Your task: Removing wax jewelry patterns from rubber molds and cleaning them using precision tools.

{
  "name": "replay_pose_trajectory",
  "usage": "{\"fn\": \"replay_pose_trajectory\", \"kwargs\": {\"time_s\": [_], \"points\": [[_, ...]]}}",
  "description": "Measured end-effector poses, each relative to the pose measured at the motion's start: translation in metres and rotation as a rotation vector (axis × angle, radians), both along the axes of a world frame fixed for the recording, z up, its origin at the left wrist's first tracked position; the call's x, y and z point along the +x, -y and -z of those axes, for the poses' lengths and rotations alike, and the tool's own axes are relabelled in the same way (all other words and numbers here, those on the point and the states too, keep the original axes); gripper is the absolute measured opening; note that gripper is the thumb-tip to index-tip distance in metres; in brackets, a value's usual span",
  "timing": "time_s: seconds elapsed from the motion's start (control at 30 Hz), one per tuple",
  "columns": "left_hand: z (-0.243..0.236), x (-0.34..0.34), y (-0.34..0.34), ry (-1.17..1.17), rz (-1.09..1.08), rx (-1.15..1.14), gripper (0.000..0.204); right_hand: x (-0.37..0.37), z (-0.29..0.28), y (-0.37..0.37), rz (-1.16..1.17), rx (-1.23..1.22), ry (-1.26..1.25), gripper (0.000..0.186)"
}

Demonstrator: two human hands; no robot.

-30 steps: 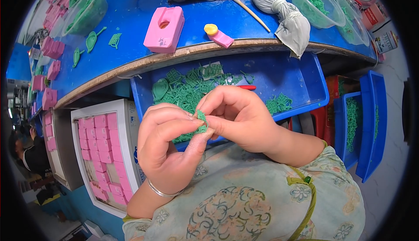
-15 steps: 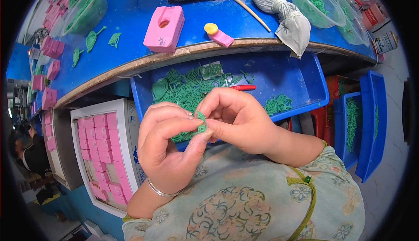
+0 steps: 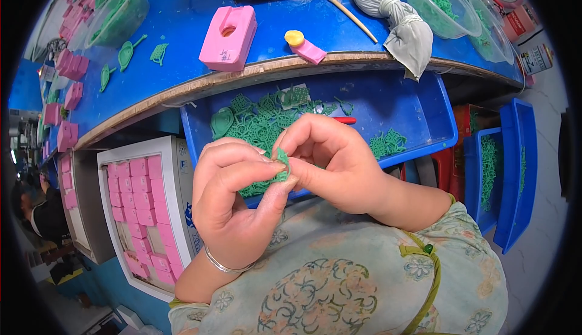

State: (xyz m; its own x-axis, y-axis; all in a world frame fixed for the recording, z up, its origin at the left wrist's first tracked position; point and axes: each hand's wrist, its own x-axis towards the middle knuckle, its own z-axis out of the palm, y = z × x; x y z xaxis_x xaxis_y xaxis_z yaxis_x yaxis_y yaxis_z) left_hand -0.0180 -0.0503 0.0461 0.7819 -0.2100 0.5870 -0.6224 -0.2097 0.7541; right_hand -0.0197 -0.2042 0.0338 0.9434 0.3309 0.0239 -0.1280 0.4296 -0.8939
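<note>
Between both sets of fingertips is a small green wax piece point(image 3: 282, 165), thin and curved. My left hand point(image 3: 227, 186), with a silver bangle at its wrist, pinches it between thumb and fingers. From the other side my right hand point(image 3: 339, 165) grips the same piece, its fingers curled and partly hiding it. Both hands hover over the near edge of a blue tray point(image 3: 424, 107). Heaped in that tray are many green openwork wax pieces point(image 3: 257, 123), with a smaller pile point(image 3: 388, 143) to the right. A red-handled tool point(image 3: 345, 120) lies behind my right hand, mostly covered.
Above the tray runs the blue bench point(image 3: 176, 38) with its wooden edge. On it stand a pink mould block point(image 3: 229, 41), a pink piece with a yellow knob point(image 3: 306, 47), a stick point(image 3: 351, 18) and a tied cloth bag point(image 3: 397, 23). Pink blocks fill a white box point(image 3: 171, 147) at left.
My right hand has shifted slightly up, covering more of the red-handled tool. The green piece has tilted a little between my fingers; both hands still hold it.
</note>
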Motion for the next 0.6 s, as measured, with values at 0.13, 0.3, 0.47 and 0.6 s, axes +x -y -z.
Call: {"fn": "replay_pose_trajectory", "kwargs": {"time_s": [0.13, 0.3, 0.47, 0.6], "points": [[-0.0005, 0.0003, 0.0001, 0.002, -0.002, 0.010, 0.027, 0.0004, -0.0003, 0.0000, 0.014, -0.028, 0.026, 0.009], [-0.0002, -0.0003, 0.0010, -0.005, -0.007, 0.006, 0.027, 0.0004, -0.0003, 0.0003, 0.034, -0.042, 0.059, 0.009], [0.0000, -0.0008, 0.0001, -0.016, -0.006, 0.022, 0.027, 0.0008, 0.0000, 0.0007, 0.052, -0.056, 0.092, 0.009], [0.0007, -0.0004, -0.0001, -0.014, 0.000, 0.027, 0.027, 0.0014, 0.0020, 0.0004, 0.084, -0.083, 0.128, 0.009]]}}
